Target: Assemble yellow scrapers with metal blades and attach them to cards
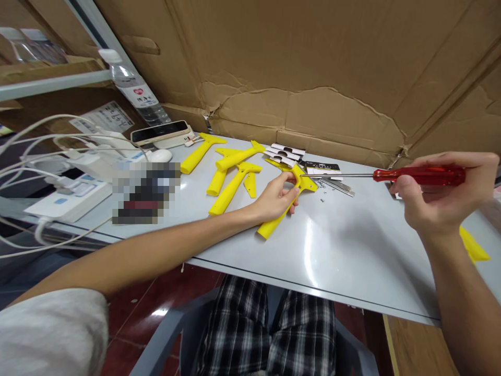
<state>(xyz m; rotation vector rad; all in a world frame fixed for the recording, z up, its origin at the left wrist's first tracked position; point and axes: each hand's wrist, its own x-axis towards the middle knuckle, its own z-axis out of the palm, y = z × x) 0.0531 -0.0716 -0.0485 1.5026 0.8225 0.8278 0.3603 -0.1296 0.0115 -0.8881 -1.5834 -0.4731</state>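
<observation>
My left hand (278,197) is closed round the neck of a yellow scraper handle (270,225), whose wide head points away from me. In my right hand (446,193) is a screwdriver (418,175) with a clear red handle and a long thin shaft. Its tip meets the head of the scraper handle, near a screw hole. Small screws (322,200) lie loose on the table just right of the head. Beside them are a metal blade-like piece (340,187) and black-and-white packets (323,168). Several more yellow scraper handles (235,189) lie to the left.
A cardboard sheet (305,62) walls off the back of the white table (250,256). At the left stand a power strip (70,201) with tangled cables, a phone (159,132) and a water bottle (135,91). Another yellow piece (474,245) lies at far right, partly behind my right arm.
</observation>
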